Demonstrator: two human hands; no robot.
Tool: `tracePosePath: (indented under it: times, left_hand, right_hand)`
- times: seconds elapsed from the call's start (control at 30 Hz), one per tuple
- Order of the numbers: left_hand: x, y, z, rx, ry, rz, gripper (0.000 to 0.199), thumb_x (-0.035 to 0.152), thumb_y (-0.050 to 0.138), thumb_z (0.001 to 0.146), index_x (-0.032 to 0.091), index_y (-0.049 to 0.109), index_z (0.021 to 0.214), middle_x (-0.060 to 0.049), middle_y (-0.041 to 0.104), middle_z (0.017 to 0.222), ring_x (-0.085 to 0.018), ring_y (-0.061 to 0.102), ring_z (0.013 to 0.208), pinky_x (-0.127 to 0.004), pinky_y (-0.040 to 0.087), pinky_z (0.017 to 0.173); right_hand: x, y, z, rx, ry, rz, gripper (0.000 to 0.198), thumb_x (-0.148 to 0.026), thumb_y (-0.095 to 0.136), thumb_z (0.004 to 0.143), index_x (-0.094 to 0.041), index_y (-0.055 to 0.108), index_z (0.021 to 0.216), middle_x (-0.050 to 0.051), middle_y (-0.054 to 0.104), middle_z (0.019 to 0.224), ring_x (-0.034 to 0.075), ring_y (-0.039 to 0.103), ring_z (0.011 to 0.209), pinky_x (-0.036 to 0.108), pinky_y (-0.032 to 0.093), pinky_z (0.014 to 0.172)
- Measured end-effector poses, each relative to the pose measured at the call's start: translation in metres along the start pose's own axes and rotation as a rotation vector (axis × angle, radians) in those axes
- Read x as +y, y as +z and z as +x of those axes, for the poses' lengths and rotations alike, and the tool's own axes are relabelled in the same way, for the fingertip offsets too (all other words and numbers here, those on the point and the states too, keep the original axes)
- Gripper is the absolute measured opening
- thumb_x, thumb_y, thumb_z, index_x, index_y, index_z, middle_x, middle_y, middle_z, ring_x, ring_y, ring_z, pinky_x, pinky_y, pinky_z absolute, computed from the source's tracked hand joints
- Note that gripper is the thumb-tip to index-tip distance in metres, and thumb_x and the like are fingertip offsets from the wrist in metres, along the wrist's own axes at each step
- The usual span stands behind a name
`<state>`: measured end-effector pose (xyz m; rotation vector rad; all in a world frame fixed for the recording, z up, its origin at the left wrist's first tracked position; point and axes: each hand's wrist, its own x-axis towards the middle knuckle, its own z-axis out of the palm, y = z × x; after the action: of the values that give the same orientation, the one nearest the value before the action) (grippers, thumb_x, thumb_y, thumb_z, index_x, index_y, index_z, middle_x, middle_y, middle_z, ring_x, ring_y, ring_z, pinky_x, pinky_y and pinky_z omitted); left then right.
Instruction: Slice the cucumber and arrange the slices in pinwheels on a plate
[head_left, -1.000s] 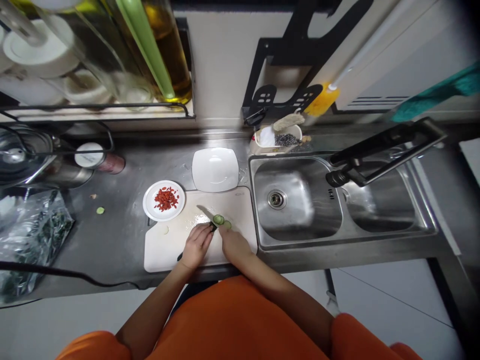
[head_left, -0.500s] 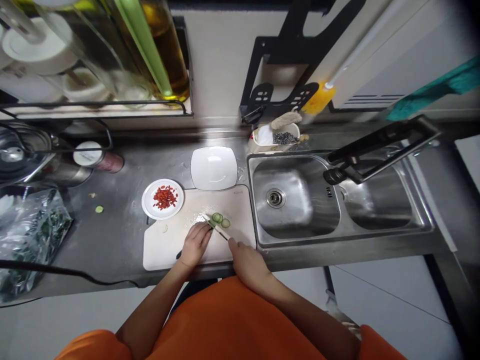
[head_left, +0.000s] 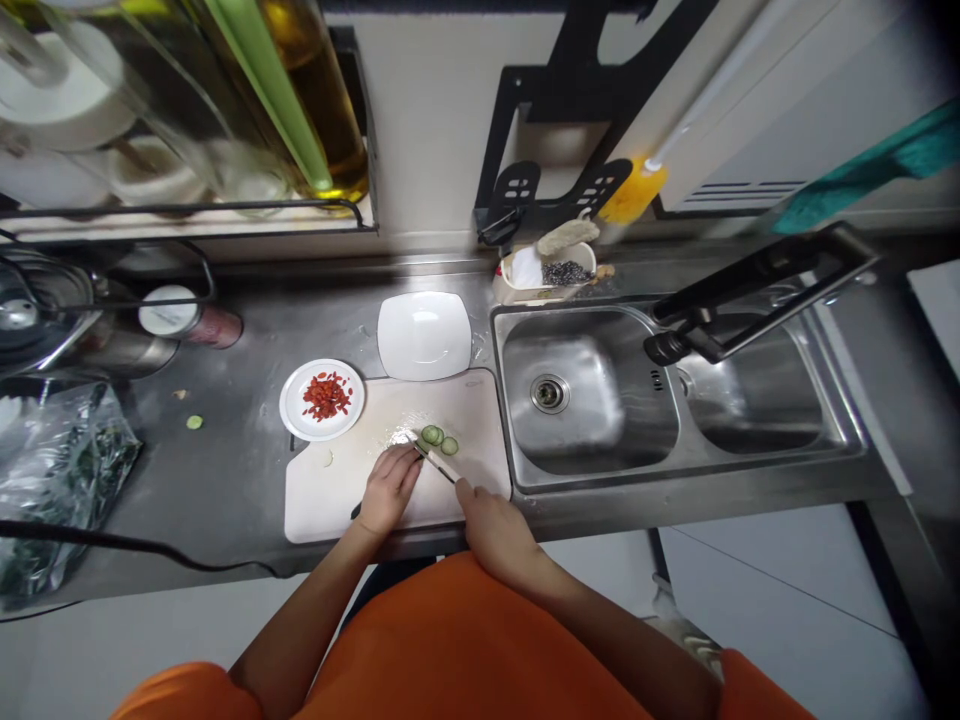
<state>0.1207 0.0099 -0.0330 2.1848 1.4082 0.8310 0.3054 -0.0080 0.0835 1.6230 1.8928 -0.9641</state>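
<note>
My right hand (head_left: 495,522) is closed around the handle of a kitchen knife (head_left: 436,464), its blade pointing up and left over the white cutting board (head_left: 457,505). Curled fingers of my left hand (head_left: 390,488) press down on a cucumber beside the blade. Most of that cucumber is hidden under the hand; a dark end (head_left: 356,511) shows at the wrist. Several thin cucumber slices (head_left: 448,445) lie just right of the knife tip, partly overlapping. A small pale piece (head_left: 328,458) rests on the board's left part.
A round white plate of red berries (head_left: 322,428) overlaps the board's upper left corner. Behind the board stands a square white dish (head_left: 424,340). To the right is a double steel sink (head_left: 592,400) with a black faucet (head_left: 720,300). A plastic bag of greens (head_left: 75,480) lies far left.
The whole view has shifted slightly. Both hands, the knife and the slices keep nearly the same places on the board.
</note>
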Motion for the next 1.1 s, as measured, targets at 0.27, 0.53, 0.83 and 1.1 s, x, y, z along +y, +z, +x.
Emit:
tracePosePath:
  times: [0.27,0.53,0.83,1.1]
  left_hand:
    - [0.000,0.001,0.000,0.010,0.009,-0.007,0.018,0.019,0.052,0.088,0.017,0.060,0.104,-0.008,0.066,0.099,-0.019,0.060,0.099,-0.039,0.049,0.093]
    - [-0.002,0.001,0.000,-0.021,-0.025,-0.030,0.019,0.022,0.049,0.090,0.019,0.061,0.104,-0.007,0.066,0.100,-0.019,0.060,0.099,-0.040,0.048,0.093]
    - [-0.005,0.003,-0.002,-0.022,-0.031,-0.051,0.020,0.023,0.049,0.090,0.019,0.061,0.105,-0.007,0.066,0.101,-0.019,0.061,0.099,-0.040,0.048,0.094]
    - [-0.005,0.003,-0.002,-0.017,-0.016,-0.046,0.021,0.022,0.050,0.089,0.019,0.061,0.107,-0.008,0.066,0.102,-0.020,0.060,0.102,-0.042,0.049,0.094]
  right_hand:
    - [0.000,-0.006,0.004,-0.031,-0.018,0.007,0.035,-0.002,0.031,0.085,-0.016,0.049,0.111,0.012,0.065,0.093,0.023,0.065,0.084,0.028,0.046,0.067]
    - [-0.003,-0.004,0.015,-0.009,-0.023,0.013,0.039,-0.004,0.028,0.086,-0.016,0.051,0.116,0.011,0.066,0.093,0.022,0.065,0.086,0.027,0.046,0.067]
    - [-0.007,0.001,0.036,0.058,-0.081,-0.002,0.038,-0.004,0.026,0.088,-0.014,0.051,0.115,0.011,0.065,0.090,0.023,0.064,0.085,0.029,0.046,0.066]
    - [-0.013,0.005,0.055,0.079,-0.102,0.058,0.038,-0.006,0.023,0.090,-0.015,0.051,0.114,0.010,0.065,0.092,0.019,0.063,0.083,0.027,0.044,0.069]
